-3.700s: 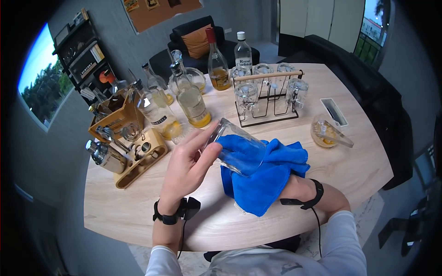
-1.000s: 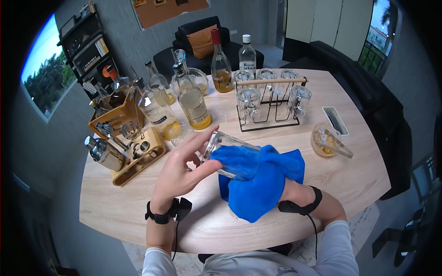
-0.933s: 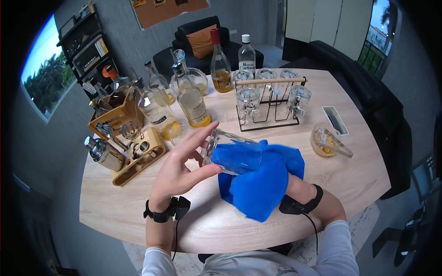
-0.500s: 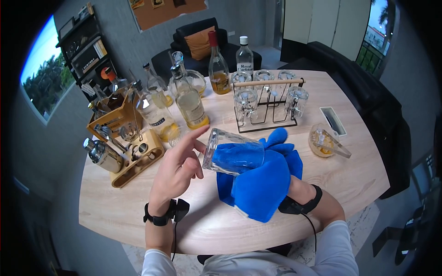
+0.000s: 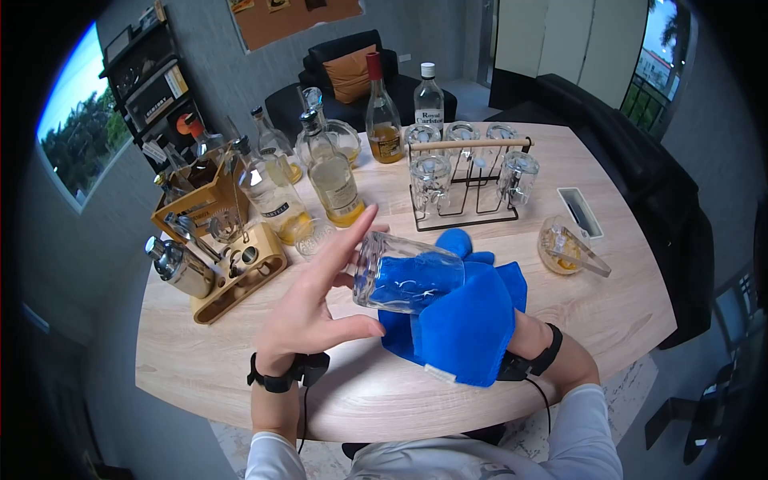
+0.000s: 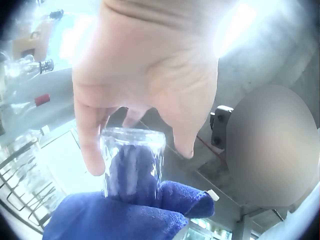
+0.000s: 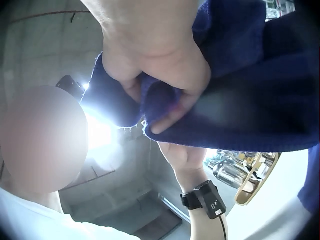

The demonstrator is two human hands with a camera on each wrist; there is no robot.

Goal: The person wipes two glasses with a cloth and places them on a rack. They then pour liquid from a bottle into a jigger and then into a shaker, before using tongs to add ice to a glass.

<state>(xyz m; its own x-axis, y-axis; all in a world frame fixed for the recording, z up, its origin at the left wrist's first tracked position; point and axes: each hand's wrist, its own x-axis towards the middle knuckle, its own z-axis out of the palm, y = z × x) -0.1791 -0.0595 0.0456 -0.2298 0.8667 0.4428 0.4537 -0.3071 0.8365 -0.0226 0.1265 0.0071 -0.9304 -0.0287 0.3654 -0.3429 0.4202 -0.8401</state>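
A clear drinking glass [image 5: 370,276] lies tilted nearly sideways above the table, its thick base toward my left hand [image 5: 308,308]. Blue cloth [image 5: 472,328] fills the inside of the glass and drapes out over its mouth. My left hand is spread around the base; in the left wrist view a finger lies along one side of the glass [image 6: 132,135] while the thumb stands apart from it. Through the folds, my right hand [image 7: 155,55] grips the cloth, fingers curled into it in the right wrist view. The cloth hides most of that hand in the head view.
Several bottles stand at the back left, beside a wooden crate [image 5: 204,204] and a bar-tool stand [image 5: 240,276] with a metal shaker [image 5: 180,268]. Behind the cloth is a wire rack [image 5: 468,220] of upside-down glass mugs. An ice bowl with tongs [image 5: 568,248] sits at right.
My left thumb and fingers held the glass's base earlier. Half a second ago the thumb was folded off it; now it is stretched out. The cloth has shifted round the glass's mouth.
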